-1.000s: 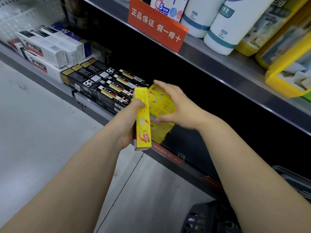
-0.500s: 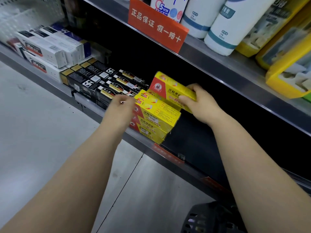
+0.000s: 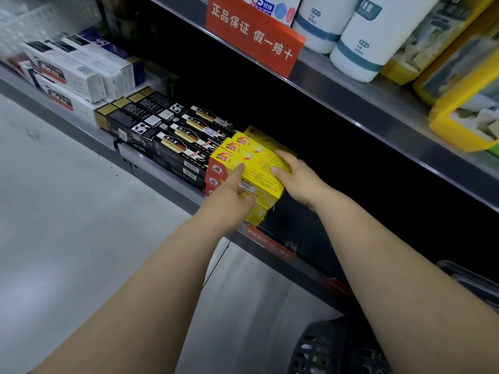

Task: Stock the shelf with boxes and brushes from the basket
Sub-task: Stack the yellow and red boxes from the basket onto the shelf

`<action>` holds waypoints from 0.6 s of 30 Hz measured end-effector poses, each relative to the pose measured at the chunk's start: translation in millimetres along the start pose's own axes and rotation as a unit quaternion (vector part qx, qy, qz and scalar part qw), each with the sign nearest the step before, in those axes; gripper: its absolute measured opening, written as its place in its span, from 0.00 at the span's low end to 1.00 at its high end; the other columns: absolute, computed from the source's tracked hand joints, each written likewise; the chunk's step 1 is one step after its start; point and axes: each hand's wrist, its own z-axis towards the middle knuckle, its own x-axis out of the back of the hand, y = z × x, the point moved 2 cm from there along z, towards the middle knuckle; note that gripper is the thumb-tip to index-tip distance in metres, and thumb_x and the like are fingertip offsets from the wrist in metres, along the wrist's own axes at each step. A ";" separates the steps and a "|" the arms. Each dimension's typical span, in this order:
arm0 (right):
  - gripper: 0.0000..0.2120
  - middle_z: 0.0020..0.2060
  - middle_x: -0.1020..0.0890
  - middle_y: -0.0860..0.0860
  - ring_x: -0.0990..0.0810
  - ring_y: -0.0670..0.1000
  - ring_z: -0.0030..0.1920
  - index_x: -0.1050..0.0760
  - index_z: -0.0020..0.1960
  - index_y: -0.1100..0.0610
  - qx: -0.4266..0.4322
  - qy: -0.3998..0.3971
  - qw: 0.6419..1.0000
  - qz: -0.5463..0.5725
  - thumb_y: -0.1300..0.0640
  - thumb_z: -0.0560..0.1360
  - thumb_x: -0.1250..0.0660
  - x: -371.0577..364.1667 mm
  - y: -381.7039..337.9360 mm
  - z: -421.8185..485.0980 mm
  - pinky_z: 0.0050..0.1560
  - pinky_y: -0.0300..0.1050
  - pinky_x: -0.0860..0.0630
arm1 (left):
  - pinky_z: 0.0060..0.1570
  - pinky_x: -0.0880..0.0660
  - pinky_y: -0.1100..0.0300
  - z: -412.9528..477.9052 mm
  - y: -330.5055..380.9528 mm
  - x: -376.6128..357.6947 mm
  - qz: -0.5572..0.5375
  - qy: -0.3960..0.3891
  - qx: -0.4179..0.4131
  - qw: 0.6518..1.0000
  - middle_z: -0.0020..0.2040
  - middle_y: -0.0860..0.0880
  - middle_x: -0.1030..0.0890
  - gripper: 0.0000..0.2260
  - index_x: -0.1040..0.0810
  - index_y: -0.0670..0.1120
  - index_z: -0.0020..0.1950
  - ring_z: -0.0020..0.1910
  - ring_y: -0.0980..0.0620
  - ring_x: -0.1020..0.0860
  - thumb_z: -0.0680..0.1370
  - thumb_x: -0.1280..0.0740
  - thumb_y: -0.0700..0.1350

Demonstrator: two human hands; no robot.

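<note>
A stack of yellow boxes [image 3: 253,163] lies on the lower shelf [image 3: 172,182], right of the black boxes [image 3: 167,136]. My left hand [image 3: 229,201] touches the top front yellow box with its index finger stretched out, the other fingers curled. My right hand [image 3: 297,179] rests flat on the top of the stack at its right end, fingers straight. The dark basket [image 3: 334,346] shows at the bottom right, partly hidden by my right arm; its contents cannot be made out.
White boxes [image 3: 70,74] are stacked at the shelf's left end. The upper shelf [image 3: 351,95] carries white bottles [image 3: 378,33], yellow packs [image 3: 464,98] and an orange sign [image 3: 253,36]. Dark open shelf space lies right of the yellow stack. Grey floor spreads at the left.
My right hand has set the lifted yellow box down onto the stack and now lies flat on it. My left hand has moved from the stack's left end to its top front.
</note>
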 end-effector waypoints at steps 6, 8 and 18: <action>0.30 0.70 0.35 0.58 0.31 0.57 0.67 0.45 0.75 0.55 -0.056 0.038 0.998 -0.010 0.50 0.78 0.37 14.1 -11.1 -16.7 0.66 0.51 0.32 | 0.38 0.27 0.58 -7.1 14.5 -6.3 -0.002 0.004 -0.010 1.000 0.63 0.46 0.24 0.28 0.50 0.56 0.77 0.40 0.50 0.23 0.81 0.43 0.43; 0.26 0.66 0.29 0.57 0.28 0.55 0.63 0.36 0.71 0.57 -0.070 -0.012 0.997 -0.037 0.51 0.77 0.35 30.1 -21.0 -33.8 0.61 0.47 0.30 | 0.36 0.29 0.59 -10.8 25.7 -10.2 0.004 0.014 -0.032 0.999 0.47 0.48 0.22 0.24 0.40 0.51 0.75 0.35 0.52 0.26 0.80 0.41 0.42; 0.12 0.51 0.19 0.47 0.20 0.44 0.50 0.24 0.56 0.53 -0.002 -0.077 0.996 -0.040 0.57 0.73 0.30 136.0 -5.4 -214.6 0.55 0.40 0.23 | 0.37 0.28 0.70 -84.8 121.4 -81.6 0.063 -0.069 -0.264 0.960 0.38 0.59 0.22 0.02 0.23 0.54 0.45 0.40 0.62 0.23 0.76 0.34 0.46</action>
